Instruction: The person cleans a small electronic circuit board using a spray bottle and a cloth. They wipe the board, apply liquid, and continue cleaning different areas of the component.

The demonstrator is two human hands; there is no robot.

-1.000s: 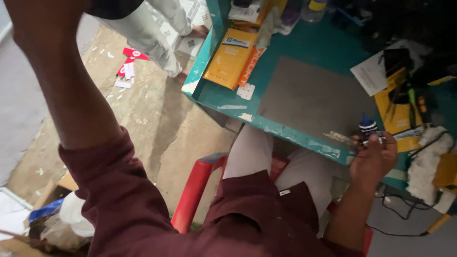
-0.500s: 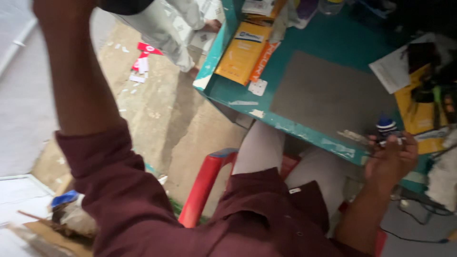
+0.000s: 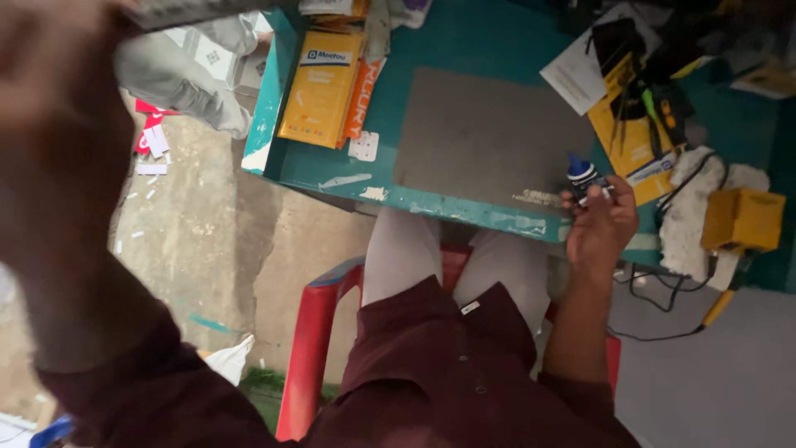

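Head view showed that the camera had swung to the right since a second before, so more of the teal table and its grey mat came into sight. The right hand had stayed at the near edge of the table, and its fingers were closed around a small dark bottle with a blue cap. The bottle stood upright, just beside the mat's right corner. The left hand was raised very close to the lens, blurred, touching a flat grey thing at the top edge; whether it gripped it, I could not tell. An orange box lay on the table, well apart.
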